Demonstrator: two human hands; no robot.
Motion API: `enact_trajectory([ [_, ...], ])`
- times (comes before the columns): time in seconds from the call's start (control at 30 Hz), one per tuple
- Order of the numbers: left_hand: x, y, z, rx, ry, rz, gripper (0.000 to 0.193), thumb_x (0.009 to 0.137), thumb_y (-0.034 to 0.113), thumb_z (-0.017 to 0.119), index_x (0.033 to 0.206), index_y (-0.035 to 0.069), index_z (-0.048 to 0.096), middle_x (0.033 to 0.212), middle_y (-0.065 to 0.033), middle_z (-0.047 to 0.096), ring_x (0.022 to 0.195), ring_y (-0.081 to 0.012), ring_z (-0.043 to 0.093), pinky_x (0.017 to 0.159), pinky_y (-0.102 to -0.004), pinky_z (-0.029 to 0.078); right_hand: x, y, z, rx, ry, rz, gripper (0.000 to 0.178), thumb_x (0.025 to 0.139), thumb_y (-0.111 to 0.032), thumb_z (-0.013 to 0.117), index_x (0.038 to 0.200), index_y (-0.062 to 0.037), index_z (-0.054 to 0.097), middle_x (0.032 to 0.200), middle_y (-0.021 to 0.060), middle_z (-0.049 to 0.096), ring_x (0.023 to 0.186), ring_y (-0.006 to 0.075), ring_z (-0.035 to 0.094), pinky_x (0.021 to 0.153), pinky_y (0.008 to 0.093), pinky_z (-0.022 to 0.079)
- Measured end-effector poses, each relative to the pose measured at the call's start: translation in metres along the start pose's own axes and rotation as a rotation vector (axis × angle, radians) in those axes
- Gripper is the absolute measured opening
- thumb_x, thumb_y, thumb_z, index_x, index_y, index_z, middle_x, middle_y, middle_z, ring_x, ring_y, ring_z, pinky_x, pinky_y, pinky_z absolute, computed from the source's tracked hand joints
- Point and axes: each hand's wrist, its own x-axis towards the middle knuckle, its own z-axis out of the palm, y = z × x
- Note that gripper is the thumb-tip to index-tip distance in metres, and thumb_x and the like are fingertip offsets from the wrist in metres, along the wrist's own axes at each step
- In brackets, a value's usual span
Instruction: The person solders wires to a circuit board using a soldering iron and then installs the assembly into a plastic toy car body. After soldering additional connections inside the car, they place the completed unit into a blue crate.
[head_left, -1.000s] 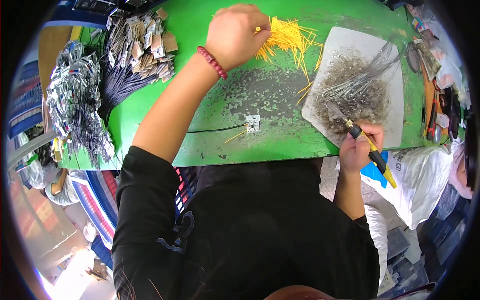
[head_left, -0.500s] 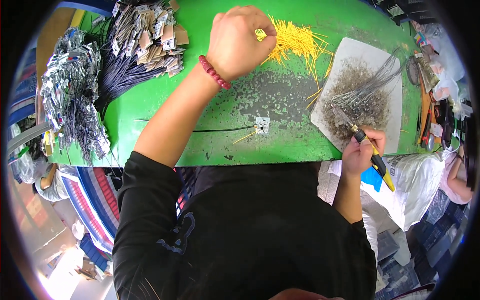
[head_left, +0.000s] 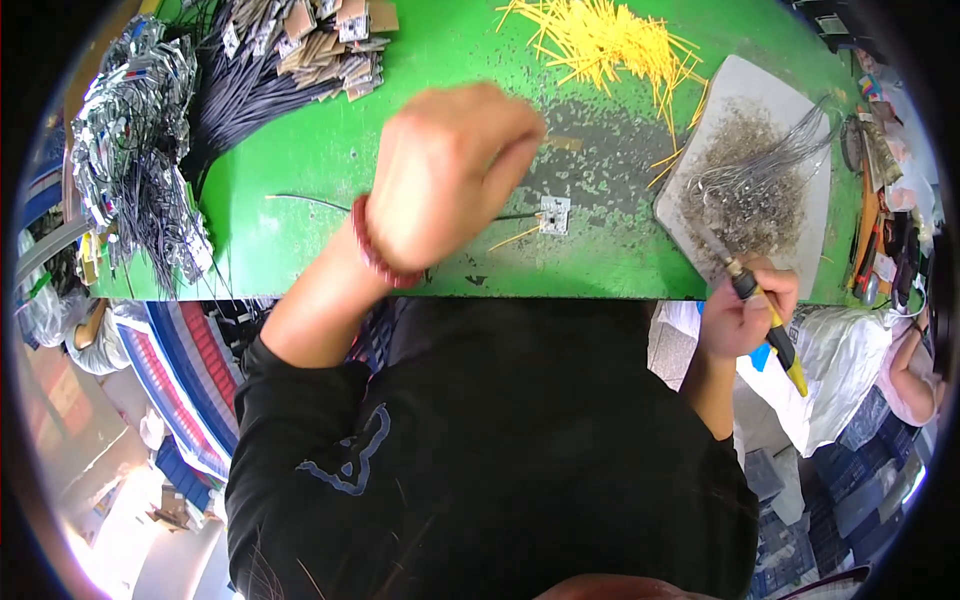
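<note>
My left hand (head_left: 450,170), blurred and with a red bead bracelet on its wrist, is closed over the middle of the green table. A smeared yellowish strip (head_left: 563,143) shows just past its fingertips; I cannot make out what it is. Partly behind this hand lies a black cable ending at a small white circuit board (head_left: 555,216), with a short yellow wire (head_left: 514,239) beside it. My right hand (head_left: 745,310) is wrapped round the black-and-yellow handle of a soldering iron (head_left: 779,345). The iron's tip is over the lower part of a pale, dirt-covered pad (head_left: 815,215).
Yellow wires (head_left: 610,45) are heaped at the far side. Thin grey wire (head_left: 770,165), likely solder, lies loosely coiled on the pad. Boards with black cables (head_left: 330,50) and silvery cable bundles (head_left: 140,150) pile up at left. Tools (head_left: 875,235) line the right edge.
My left hand has come back from the yellow heap toward me, nearer the circuit board. My right hand keeps the soldering iron by the pad. The whole view has shifted somewhat.
</note>
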Motion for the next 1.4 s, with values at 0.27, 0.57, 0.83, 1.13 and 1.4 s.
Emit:
enact_trajectory([
  [0.27,-0.079,0.020,0.028,0.022,0.045,-0.204,0.015,0.064,0.010,0.074,0.072,0.012,0.062,0.084,-0.0010,0.055,0.078,-0.0213,0.054,0.071,-0.0361,0.037,-0.028,0.007,0.047,-0.039,-0.196,0.198,0.028,0.076,-0.023,0.064,0.085,-0.0018,0.048,0.066,0.0081,0.048,0.060,0.0145,0.042,0.058,0.0303,0.033],
  [0.57,-0.084,0.018,0.039,0.039,0.049,-0.206,0.014,0.065,0.007,0.073,0.070,0.013,0.061,0.085,-0.0010,0.054,0.080,-0.0209,0.052,0.073,-0.0352,0.034,-0.036,0.013,0.048,-0.116,-0.287,0.209,0.030,0.077,-0.026,0.067,0.082,-0.0017,0.049,0.064,0.0072,0.048,0.058,0.0145,0.042,0.056,0.0283,0.032],
  [0.83,-0.083,0.017,0.041,0.050,0.053,-0.208,0.013,0.066,0.007,0.072,0.069,0.013,0.061,0.084,-0.0004,0.055,0.078,-0.0206,0.052,0.072,-0.0350,0.034,-0.034,0.014,0.047,-0.130,-0.361,0.155,0.029,0.077,-0.025,0.066,0.082,-0.0014,0.049,0.064,0.0059,0.047,0.058,0.0136,0.041,0.056,0.0288,0.032],
  [1.13,-0.082,0.016,0.041,0.050,0.067,-0.203,0.012,0.066,0.008,0.072,0.070,0.013,0.061,0.084,-0.0003,0.054,0.077,-0.0204,0.052,0.072,-0.0347,0.034,-0.033,0.018,0.046,-0.104,-0.402,0.109,0.035,0.081,-0.029,0.072,0.085,0.0004,0.053,0.067,0.0062,0.051,0.056,0.0121,0.043,0.050,0.0262,0.031],
  [1.4,-0.084,0.017,0.041,0.049,0.070,-0.205,0.013,0.066,0.008,0.072,0.070,0.013,0.061,0.084,-0.0005,0.054,0.077,-0.0206,0.052,0.071,-0.0347,0.034,-0.034,0.016,0.046,-0.122,-0.414,0.119,0.034,0.081,-0.027,0.071,0.085,0.0009,0.054,0.068,0.0079,0.052,0.057,0.0126,0.044,0.050,0.0260,0.032],
])
